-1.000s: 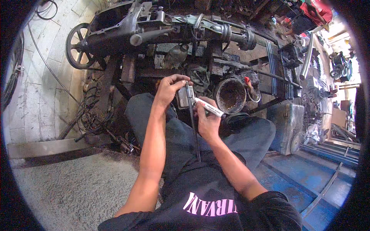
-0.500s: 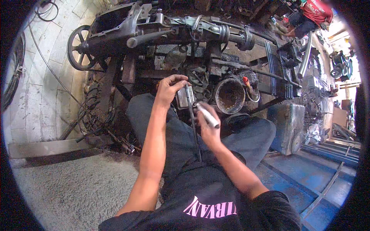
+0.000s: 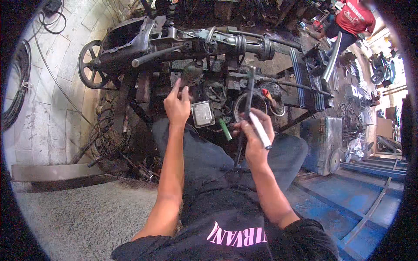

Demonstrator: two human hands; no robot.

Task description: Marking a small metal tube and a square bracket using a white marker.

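My right hand [image 3: 257, 132] is closed around a thin dark rod [image 3: 250, 89], which stands tilted over my lap. A white marker-like stick [image 3: 260, 130] with a dark end is in the same hand. My left hand [image 3: 177, 106] is empty, its fingers apart and reaching forward. Beside the left hand lies a square metal tin [image 3: 203, 114]. A tool with a green handle [image 3: 225, 129] sits between the tin and my right hand. Behind the rod is a round, dirty bowl [image 3: 238, 108], partly hidden by my right hand.
A greasy metal machine [image 3: 183, 45] with a spoked wheel [image 3: 92, 64] spans the far side. A red-and-yellow-handled tool [image 3: 269, 96] is near the bowl. A blue-grey metal case [image 3: 322, 145] stands to the right. A person in a red shirt [image 3: 355, 19] is at the far right.
My left hand has let go of the rod and moved left, its fingers opening. My right hand has moved right with the rod and the white stick, uncovering the tin and green handle.
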